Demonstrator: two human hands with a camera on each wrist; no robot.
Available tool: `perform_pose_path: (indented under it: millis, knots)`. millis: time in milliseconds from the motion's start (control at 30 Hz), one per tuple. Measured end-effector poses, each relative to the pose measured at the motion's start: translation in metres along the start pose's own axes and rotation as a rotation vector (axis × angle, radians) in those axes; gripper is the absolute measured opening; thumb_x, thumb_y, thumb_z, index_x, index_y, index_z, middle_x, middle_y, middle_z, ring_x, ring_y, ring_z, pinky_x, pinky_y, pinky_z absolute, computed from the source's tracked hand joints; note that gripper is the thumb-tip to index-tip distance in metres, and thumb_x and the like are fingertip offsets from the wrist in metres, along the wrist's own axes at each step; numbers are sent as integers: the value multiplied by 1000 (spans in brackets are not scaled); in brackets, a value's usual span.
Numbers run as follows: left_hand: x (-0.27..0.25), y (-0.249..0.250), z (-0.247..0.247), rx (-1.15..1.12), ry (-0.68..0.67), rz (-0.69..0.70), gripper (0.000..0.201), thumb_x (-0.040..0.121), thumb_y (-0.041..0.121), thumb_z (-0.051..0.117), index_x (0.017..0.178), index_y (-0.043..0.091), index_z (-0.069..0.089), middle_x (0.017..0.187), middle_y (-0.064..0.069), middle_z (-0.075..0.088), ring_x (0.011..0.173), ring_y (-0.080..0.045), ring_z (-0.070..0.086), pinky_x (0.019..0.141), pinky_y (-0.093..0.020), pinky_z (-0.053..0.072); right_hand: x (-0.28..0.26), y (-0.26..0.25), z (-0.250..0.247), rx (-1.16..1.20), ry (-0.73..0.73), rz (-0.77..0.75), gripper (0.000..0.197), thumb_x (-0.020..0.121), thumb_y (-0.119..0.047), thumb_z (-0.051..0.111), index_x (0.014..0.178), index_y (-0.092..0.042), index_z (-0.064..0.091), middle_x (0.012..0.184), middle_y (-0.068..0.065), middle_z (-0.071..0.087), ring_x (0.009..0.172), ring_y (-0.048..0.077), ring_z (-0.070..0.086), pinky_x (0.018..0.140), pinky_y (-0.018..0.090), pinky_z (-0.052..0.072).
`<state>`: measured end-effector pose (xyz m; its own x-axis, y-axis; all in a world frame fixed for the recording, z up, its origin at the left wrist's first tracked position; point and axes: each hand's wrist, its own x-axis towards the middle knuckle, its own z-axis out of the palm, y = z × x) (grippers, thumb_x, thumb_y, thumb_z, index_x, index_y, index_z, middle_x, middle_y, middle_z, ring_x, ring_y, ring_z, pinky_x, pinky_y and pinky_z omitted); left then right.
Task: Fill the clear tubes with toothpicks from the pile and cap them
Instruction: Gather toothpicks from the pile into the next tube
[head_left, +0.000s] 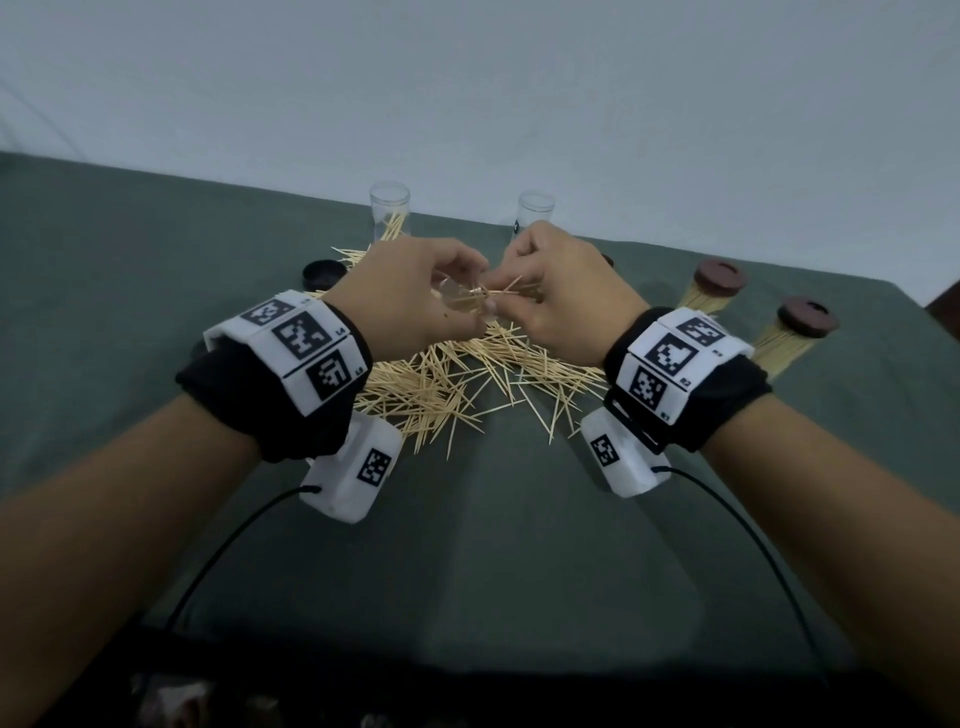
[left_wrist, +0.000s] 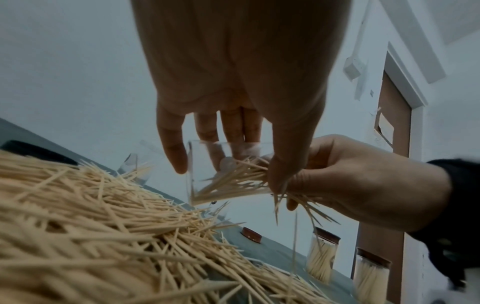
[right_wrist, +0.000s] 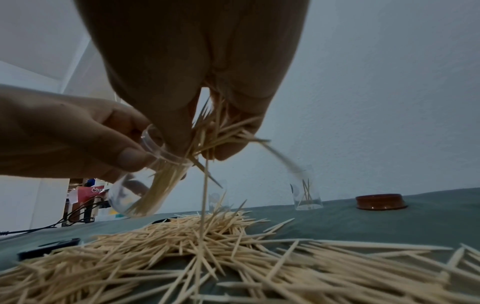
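Your left hand (head_left: 415, 301) held a clear tube (left_wrist: 223, 172) tilted above the pile of toothpicks (head_left: 467, 384), fingers (left_wrist: 171, 148) curled round its wall. Your right hand (head_left: 561, 296) pinched a bunch of toothpicks (right_wrist: 207, 135) at the tube's mouth, part already inside, and one toothpick (right_wrist: 205, 195) hung below the bunch toward the pile. On the green table (head_left: 493, 545), two open tubes (head_left: 389, 213) stood behind the pile, two capped full tubes (head_left: 711, 293) lay to the right, and a brown cap (right_wrist: 380, 201) sat apart.
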<state>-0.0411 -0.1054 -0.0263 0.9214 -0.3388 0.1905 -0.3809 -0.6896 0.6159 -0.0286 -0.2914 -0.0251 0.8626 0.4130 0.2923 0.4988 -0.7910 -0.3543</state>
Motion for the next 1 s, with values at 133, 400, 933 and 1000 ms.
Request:
perform_pose_path:
  millis: [133, 400, 933, 1000]
  knots:
    - [1, -1, 0, -12, -13, -10, 49, 77, 38, 79, 122, 26, 63, 102, 18, 63, 102, -1, 59, 68, 5, 33, -1, 2, 1, 24, 16, 9, 20, 88, -30, 69, 106, -24, 74, 113, -3, 55, 101, 9, 51, 86, 17, 37]
    - [3, -3, 3, -17, -41, -16, 51, 76, 37, 79, 122, 25, 63, 103, 14, 65, 102, -5, 61, 73, -3, 34, -3, 2, -1, 120, -104, 67, 16, 93, -28, 63, 105, -29, 73, 67, -19, 65, 64, 1, 63, 69, 20, 51]
    - [2, -5, 2, -6, -30, -51, 45, 77, 46, 77, 116, 27, 64, 96, 18, 65, 95, -4, 63, 68, -3, 37, 1, -1, 0, 112, 0, 109, 17, 81, -31, 77, 97, -28, 76, 76, -17, 67, 68, -3, 61, 65, 10, 43]
    - [2, -4, 2, -13, -30, -44, 43, 77, 44, 78, 114, 28, 65, 99, 16, 67, 96, -3, 64, 70, -4, 40, 0, -2, 2, 153, 34, 113, 14, 79, -31, 78, 93, -26, 77, 80, -11, 72, 71, 1, 64, 67, 16, 49]
